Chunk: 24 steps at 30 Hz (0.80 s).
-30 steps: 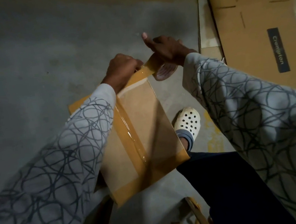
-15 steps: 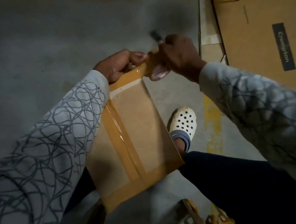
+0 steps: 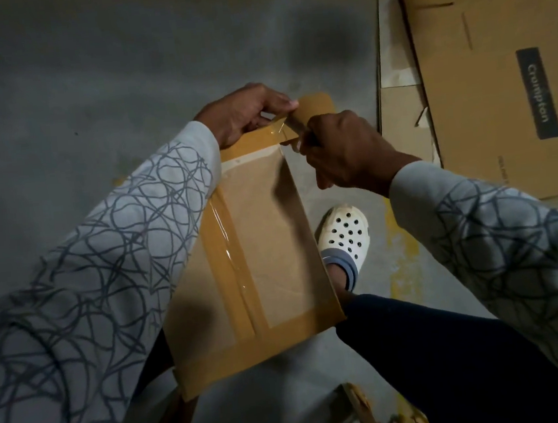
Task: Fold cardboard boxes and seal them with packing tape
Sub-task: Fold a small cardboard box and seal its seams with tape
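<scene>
Cardboard box [image 3: 266,233] looks light and stiff: your left hand [image 3: 247,112] curls round its far edge, your right hand [image 3: 343,150] pinches the clingy packing tape [image 3: 315,107].

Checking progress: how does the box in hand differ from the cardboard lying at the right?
The box is folded and gripped at its far end by the left hand; the cardboard sheet lies flat on the floor. The box carries brown tape along its seam and ends; the sheet shows none, but has a dark label. Both are brown cardboard.
</scene>
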Tool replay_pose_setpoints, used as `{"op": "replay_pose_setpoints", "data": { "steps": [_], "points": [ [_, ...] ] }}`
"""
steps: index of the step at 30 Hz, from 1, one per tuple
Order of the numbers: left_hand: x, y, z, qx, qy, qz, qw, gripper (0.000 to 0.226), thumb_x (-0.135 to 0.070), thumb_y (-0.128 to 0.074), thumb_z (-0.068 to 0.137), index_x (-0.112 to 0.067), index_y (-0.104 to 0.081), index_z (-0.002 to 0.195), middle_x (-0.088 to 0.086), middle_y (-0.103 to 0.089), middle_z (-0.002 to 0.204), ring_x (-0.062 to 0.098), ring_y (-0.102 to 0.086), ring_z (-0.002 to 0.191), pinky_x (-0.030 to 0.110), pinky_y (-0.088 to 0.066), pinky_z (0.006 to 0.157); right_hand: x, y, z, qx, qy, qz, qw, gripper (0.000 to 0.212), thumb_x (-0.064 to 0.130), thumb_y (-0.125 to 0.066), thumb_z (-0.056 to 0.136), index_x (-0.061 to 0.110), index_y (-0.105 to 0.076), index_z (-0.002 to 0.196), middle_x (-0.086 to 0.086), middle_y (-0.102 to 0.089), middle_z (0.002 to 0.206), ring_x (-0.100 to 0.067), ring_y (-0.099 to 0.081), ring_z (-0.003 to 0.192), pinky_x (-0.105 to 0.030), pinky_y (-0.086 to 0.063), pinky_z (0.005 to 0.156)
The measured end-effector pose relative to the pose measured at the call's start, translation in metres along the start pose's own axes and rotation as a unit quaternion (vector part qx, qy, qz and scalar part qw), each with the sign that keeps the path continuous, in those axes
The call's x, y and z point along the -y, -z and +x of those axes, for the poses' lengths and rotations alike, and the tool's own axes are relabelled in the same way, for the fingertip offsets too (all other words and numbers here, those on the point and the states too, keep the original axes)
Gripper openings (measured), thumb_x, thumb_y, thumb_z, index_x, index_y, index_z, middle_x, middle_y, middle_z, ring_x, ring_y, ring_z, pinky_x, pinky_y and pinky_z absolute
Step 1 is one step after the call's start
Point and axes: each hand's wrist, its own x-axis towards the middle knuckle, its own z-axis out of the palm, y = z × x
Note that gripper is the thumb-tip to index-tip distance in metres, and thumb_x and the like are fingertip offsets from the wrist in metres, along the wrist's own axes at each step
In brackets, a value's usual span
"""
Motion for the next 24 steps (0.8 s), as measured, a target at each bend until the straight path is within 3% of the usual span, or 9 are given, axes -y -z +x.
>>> {"op": "replay_pose_setpoints", "data": {
  "steps": [4, 8, 11, 14, 15, 17, 18, 21, 24],
  "points": [
    [0.001, -0.001, 0.000, 0.004, -0.001, -0.014, 1.000, 0.011, -0.014, -0.058, 0.099, -0.008, -0.066, 0.105, -0.008, -0.066, 0.059, 0.000, -0.052, 0.035, 0.011, -0.040, 0.039, 0.001, -0.001, 0.003, -0.021, 0.005, -0.020, 1.000, 0.021, 0.020, -0.052, 0.096, 0.004, -0.065, 0.100, -0.019, -0.072, 0.088, -0.040, -0.067, 0.083, -0.047, -0.056, 0.078],
    [0.002, 0.000, 0.001, -0.007, -0.001, -0.020, 1.000, 0.025, -0.015, -0.061, 0.098, -0.002, -0.066, 0.119, 0.002, -0.068, 0.075, 0.002, -0.055, 0.037, 0.013, -0.042, 0.040, 0.001, -0.001, 0.006, -0.020, 0.004, -0.017, 1.000, 0.023, 0.022, -0.052, 0.098, 0.004, -0.065, 0.099, -0.019, -0.071, 0.087, -0.039, -0.068, 0.081, -0.047, -0.056, 0.079],
    [0.003, 0.000, 0.001, -0.012, -0.011, -0.009, 1.000, 0.029, -0.015, -0.062, 0.098, -0.001, -0.064, 0.124, -0.001, -0.066, 0.064, 0.002, -0.053, 0.036, 0.012, -0.041, 0.040, 0.001, -0.001, 0.004, -0.010, -0.002, -0.009, 1.000, 0.024, 0.022, -0.051, 0.098, 0.004, -0.064, 0.090, -0.017, -0.070, 0.082, -0.037, -0.068, 0.077, -0.047, -0.058, 0.078],
    [0.004, -0.001, 0.000, -0.026, -0.028, 0.023, 0.999, 0.038, -0.015, -0.062, 0.098, 0.006, -0.060, 0.130, 0.039, -0.056, 0.090, 0.002, -0.051, 0.036, 0.012, -0.040, 0.040, 0.002, -0.002, 0.001, -0.005, 0.005, -0.018, 1.000, 0.023, 0.021, -0.050, 0.098, 0.005, -0.062, 0.086, -0.019, -0.070, 0.083, -0.037, -0.068, 0.077, -0.045, -0.058, 0.076],
    [0.005, -0.001, 0.000, -0.030, -0.036, 0.034, 0.998, 0.042, -0.015, -0.062, 0.098, 0.009, -0.057, 0.132, 0.037, -0.049, 0.103, 0.002, -0.051, 0.037, 0.013, -0.041, 0.041, 0.003, -0.003, 0.001, -0.005, 0.010, -0.018, 1.000, 0.022, 0.020, -0.050, 0.098, 0.004, -0.062, 0.089, -0.020, -0.070, 0.086, -0.038, -0.068, 0.079, -0.045, -0.057, 0.076],
    [0.007, 0.001, 0.004, -0.034, -0.044, 0.048, 0.997, 0.036, -0.014, -0.063, 0.097, 0.004, -0.063, 0.128, 0.038, -0.057, 0.096, 0.000, -0.052, 0.039, 0.013, -0.042, 0.044, 0.005, -0.004, 0.001, -0.008, 0.012, -0.019, 1.000, 0.023, 0.021, -0.051, 0.098, 0.002, -0.063, 0.096, -0.024, -0.069, 0.093, -0.039, -0.066, 0.081, -0.044, -0.055, 0.074],
    [0.008, 0.003, 0.007, -0.038, -0.048, 0.051, 0.997, 0.030, -0.014, -0.065, 0.096, -0.001, -0.067, 0.123, 0.028, -0.064, 0.083, 0.000, -0.054, 0.041, 0.014, -0.043, 0.046, 0.006, -0.005, 0.001, -0.008, 0.013, -0.025, 1.000, 0.024, 0.022, -0.051, 0.097, 0.002, -0.063, 0.097, -0.025, -0.068, 0.096, -0.038, -0.063, 0.080, -0.041, -0.051, 0.072],
    [0.011, 0.004, 0.012, -0.047, -0.056, 0.074, 0.995, 0.027, -0.015, -0.067, 0.095, -0.007, -0.070, 0.120, 0.009, -0.069, 0.103, -0.002, -0.054, 0.045, 0.013, -0.043, 0.051, 0.008, -0.007, 0.003, -0.001, 0.007, -0.042, 0.999, 0.021, 0.024, -0.052, 0.097, 0.005, -0.061, 0.093, -0.025, -0.067, 0.099, -0.037, -0.058, 0.079, -0.036, -0.042, 0.068],
    [0.011, 0.005, 0.014, -0.041, -0.064, 0.103, 0.992, 0.021, -0.014, -0.066, 0.096, -0.010, -0.071, 0.115, -0.009, -0.071, 0.068, -0.003, -0.056, 0.053, 0.011, -0.043, 0.053, 0.009, -0.005, 0.005, -0.003, 0.006, -0.051, 0.999, 0.028, 0.026, -0.053, 0.097, 0.001, -0.064, 0.101, -0.025, -0.067, 0.105, -0.042, -0.063, 0.092, -0.034, -0.038, 0.070]
  ]
}}
